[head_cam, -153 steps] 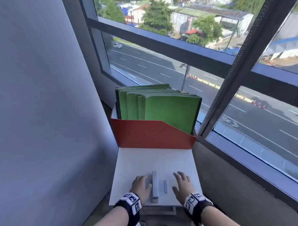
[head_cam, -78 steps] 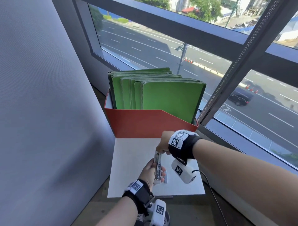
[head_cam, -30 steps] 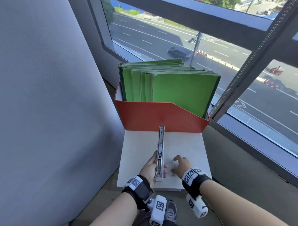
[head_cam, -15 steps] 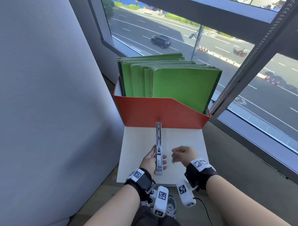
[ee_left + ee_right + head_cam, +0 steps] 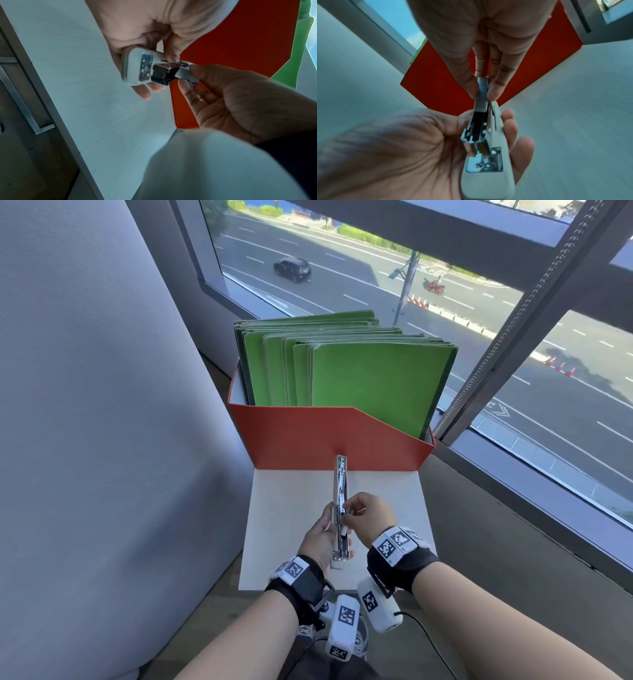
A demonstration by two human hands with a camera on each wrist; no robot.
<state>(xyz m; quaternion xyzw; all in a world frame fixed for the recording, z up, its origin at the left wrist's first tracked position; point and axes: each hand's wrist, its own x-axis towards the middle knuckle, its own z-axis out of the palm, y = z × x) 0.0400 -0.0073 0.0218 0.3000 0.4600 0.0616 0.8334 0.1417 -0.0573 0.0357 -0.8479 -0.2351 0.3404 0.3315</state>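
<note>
My left hand (image 5: 325, 530) grips a white stapler (image 5: 340, 498) swung fully open, its metal magazine channel facing up and its top arm pointing away toward the red box. My right hand (image 5: 347, 513) pinches a short silver strip of staples (image 5: 482, 92) between thumb and fingers. The strip's near end sits at the open magazine of the stapler (image 5: 485, 155). From the left wrist, the staple strip (image 5: 186, 73) meets the stapler (image 5: 137, 67) just above the table.
Under both hands is a small white table (image 5: 387, 498). A red file box (image 5: 308, 436) full of upright green folders (image 5: 370, 385) fills its far end. A grey wall (image 5: 85, 405) is close on the left, a window sill (image 5: 513, 508) on the right.
My left hand lifted the stapler and my right hand swung it open. The right hand then took the staple strip off the table and brought it to the magazine.
</note>
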